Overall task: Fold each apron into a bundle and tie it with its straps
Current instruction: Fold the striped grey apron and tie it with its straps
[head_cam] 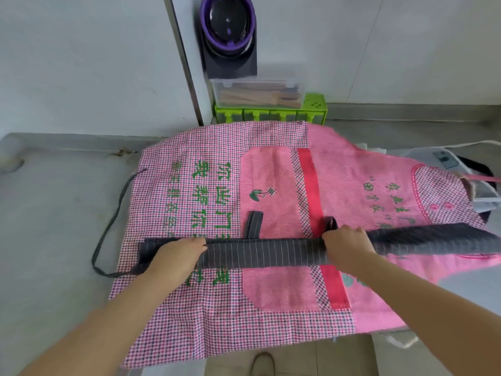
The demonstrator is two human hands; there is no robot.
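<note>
A dark grey pinstriped apron [265, 253], folded into a long narrow band, lies across a pink checked apron [217, 316] spread flat on the counter. My left hand [179, 253] rests on the band near its left end, fingers laid over the cloth. My right hand [347, 242] grips the band right of its middle, fingers curled over its far edge. A short grey strap loop [254, 223] sticks up from the band's far edge. A thin dark strap [113, 221] trails in a loop off the left end onto the counter.
The grey counter [54, 226] runs left and back to a white wall. At the back stand a green rack [271, 115] with a clear box of sticks and a purple-rimmed holder [229, 25]. More aprons [461, 164] are piled at the right. A shoe [263, 365] shows below the counter edge.
</note>
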